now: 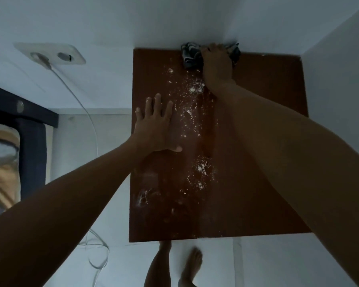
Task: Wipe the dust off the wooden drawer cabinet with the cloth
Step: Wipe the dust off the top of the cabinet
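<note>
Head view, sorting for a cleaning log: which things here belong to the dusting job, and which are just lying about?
Job:
cabinet top, brown
white dust on it
cloth under right hand
left hand flat on the top

Lying about:
wall socket
white cable

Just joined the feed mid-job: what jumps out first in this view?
The white dust scattered down the middle of the brown cabinet top stands out most. At the far edge, against the wall, the right hand presses a dark bunched cloth, while the left hand lies flat, fingers spread, near the left edge. A white cable hangs from a wall socket at left.
</note>
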